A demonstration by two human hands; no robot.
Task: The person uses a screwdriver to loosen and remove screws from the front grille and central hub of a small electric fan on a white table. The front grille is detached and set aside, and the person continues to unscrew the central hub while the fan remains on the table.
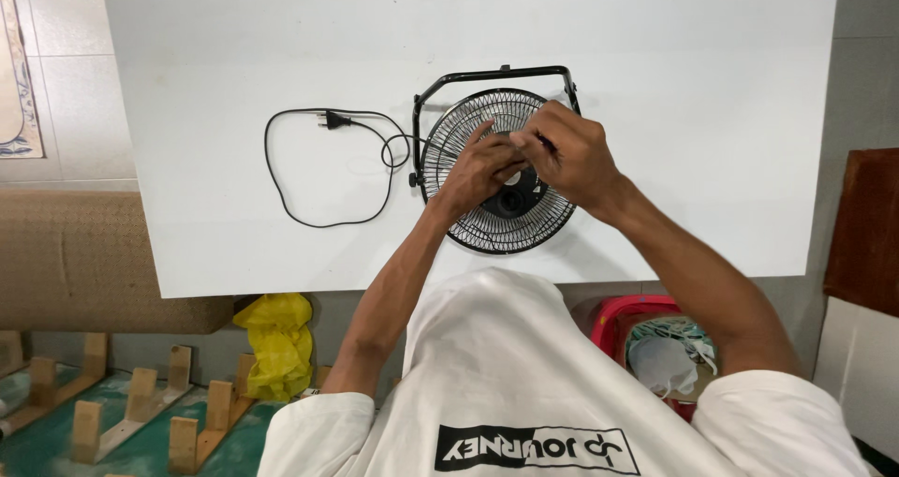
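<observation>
A black floor fan (487,224) lies flat on the white table (234,224), with its round wire grille facing up and its black stand frame (496,72) behind it. Its black cord (281,205) loops off to the left and ends in a plug (332,119). Both hands meet over the centre of the grille. My left hand (478,170) pinches at the white centre cap (513,177), with its fingers on the wires. My right hand (573,154) is curled just above it, and a small dark item shows between its fingers; I cannot tell what the item is.
Below the table's near edge are a yellow plastic bag (276,341), a red basket (618,313) holding white cloth (665,363), and wooden brackets (140,404) on a green floor. A brown corrugated roll (84,257) lies at the left. A dark wooden board (866,224) stands at the right.
</observation>
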